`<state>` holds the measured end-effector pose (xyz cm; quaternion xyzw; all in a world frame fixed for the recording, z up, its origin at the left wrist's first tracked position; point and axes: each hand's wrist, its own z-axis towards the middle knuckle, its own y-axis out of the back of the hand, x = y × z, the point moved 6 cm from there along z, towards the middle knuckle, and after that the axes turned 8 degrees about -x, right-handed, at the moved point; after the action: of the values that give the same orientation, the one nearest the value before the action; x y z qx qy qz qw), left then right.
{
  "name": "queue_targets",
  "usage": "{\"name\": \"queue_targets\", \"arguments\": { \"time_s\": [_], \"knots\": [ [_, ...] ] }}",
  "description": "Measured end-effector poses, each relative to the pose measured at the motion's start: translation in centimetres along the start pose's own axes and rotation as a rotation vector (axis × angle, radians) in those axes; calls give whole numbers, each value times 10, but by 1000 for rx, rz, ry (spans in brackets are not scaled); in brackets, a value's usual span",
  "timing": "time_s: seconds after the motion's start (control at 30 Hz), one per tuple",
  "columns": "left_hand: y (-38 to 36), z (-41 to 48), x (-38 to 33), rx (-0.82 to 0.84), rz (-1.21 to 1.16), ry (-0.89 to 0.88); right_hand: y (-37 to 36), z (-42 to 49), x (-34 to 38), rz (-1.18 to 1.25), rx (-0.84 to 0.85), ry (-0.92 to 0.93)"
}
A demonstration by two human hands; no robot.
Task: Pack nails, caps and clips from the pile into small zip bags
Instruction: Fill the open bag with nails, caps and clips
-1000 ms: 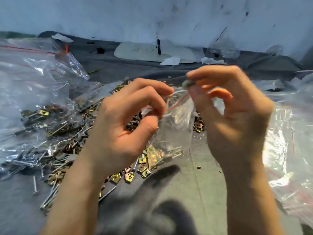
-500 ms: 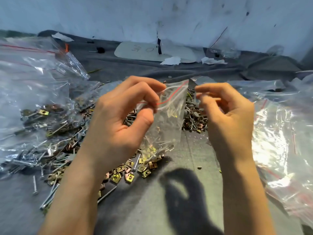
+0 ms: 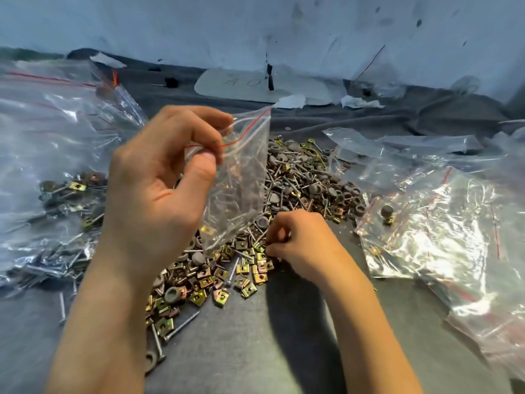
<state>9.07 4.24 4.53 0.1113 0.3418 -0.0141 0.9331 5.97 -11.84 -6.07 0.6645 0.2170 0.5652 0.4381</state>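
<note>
My left hand [image 3: 159, 191] pinches the red-lined mouth of a small clear zip bag [image 3: 241, 177] and holds it up over the pile; nails and a clip show through its plastic. The pile [image 3: 298, 177] of grey caps, nails and yellow metal clips [image 3: 227, 277] is spread on the grey cloth in the middle. Down at the pile's near right edge, my right hand [image 3: 301, 240] has its fingers curled over the clips; whether the fingertips hold one is hidden.
A heap of packed zip bags [image 3: 54, 166] lies on the left. Empty zip bags [image 3: 443, 223] are spread on the right, with one grey cap [image 3: 387, 211] lying on them. A white board [image 3: 250, 83] and paper scraps lie by the back wall.
My right hand let go of the bag's mouth and dropped down to the clips in the pile. My left hand lifted the bag slightly and kept its pinch.
</note>
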Motion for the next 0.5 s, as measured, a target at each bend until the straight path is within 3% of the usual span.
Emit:
{"name": "queue_targets", "arguments": {
  "time_s": [0.23, 0.37, 0.43, 0.5],
  "knots": [
    [-1, 0, -3, 27, -26, -1, 12, 1, -7, 21, -87, 25],
    [-6, -1, -6, 79, -70, -1, 55, -7, -2, 423, -386, 73],
    [-9, -2, -7, 136, -94, -3, 85, -24, 11, 664, -583, 247],
    [-14, -4, -9, 195, -116, -3, 104, -44, 28, 805, -676, 417]
  ]
}}
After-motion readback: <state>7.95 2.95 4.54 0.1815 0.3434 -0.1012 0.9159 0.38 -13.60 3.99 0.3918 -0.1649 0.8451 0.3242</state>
